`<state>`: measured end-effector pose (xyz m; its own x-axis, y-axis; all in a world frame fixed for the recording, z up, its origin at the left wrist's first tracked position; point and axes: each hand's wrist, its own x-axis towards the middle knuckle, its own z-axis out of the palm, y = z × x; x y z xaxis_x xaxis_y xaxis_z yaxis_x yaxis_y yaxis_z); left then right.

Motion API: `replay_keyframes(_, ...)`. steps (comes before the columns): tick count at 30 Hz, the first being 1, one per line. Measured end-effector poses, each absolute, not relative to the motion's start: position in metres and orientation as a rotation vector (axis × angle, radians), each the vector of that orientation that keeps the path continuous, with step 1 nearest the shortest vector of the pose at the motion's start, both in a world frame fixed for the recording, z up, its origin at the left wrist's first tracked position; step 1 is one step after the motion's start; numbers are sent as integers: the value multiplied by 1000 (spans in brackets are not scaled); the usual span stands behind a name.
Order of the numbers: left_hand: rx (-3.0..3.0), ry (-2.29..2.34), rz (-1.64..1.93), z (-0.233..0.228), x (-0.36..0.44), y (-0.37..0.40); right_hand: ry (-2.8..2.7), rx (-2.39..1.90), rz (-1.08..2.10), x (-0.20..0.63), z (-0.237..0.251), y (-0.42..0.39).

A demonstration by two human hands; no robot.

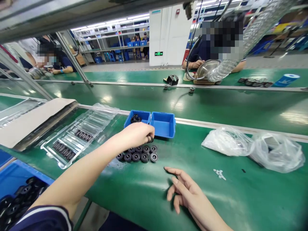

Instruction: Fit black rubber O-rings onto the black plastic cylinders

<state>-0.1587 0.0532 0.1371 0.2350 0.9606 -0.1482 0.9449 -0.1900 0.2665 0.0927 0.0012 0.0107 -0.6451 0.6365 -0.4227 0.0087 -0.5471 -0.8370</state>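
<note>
My left hand (137, 134) reaches over the green bench with its fingers closed on a small black round part (150, 139). Right below it, several more black round parts (141, 154) stand in two short rows on the bench. My right hand (185, 189) rests on the bench nearer to me, fingers spread and holding nothing. Just behind my left hand sit two small blue bins: the left bin (141, 114) has black parts in it, the right bin (163, 124) looks bare inside.
A clear plastic tray (79, 134) with rows of dark parts lies left, beside a cardboard sheet (31, 118). A blue crate (14, 176) of black parts sits at bottom left. Two crumpled plastic bags (255, 147) lie right, with small white bits (219, 174) nearby. Other people work across the conveyor.
</note>
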Motion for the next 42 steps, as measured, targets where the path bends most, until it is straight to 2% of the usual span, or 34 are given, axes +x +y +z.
replay_keyframes(8,2123,1614,-191,128,-127,155,-1217,-996,2220,92,13,0)
replay_keyframes(18,2073,1600,-441,104,-120,181,-1276,-939,2233,95,3,1)
replay_keyframes(22,2215,1692,-348,105,-120,177,-1295,-957,2218,94,10,0)
replay_keyframes(27,2404,1810,50,127,-144,129,-1391,-1022,2144,96,8,0)
replay_keyframes(29,2453,1793,207,136,-165,94,-1532,-1040,1962,99,2,4)
replay_keyframes(31,2479,1748,297,137,-190,54,-1721,-1028,1627,103,-4,10)
replay_keyframes(35,2527,1625,341,106,-233,-8,-2129,-920,979,96,-6,30)
replay_keyframes(38,2516,1634,323,70,-241,-26,-2398,-757,773,68,0,50)
replay_keyframes(42,2470,1667,443,41,-231,-19,-2518,-556,652,20,3,69)
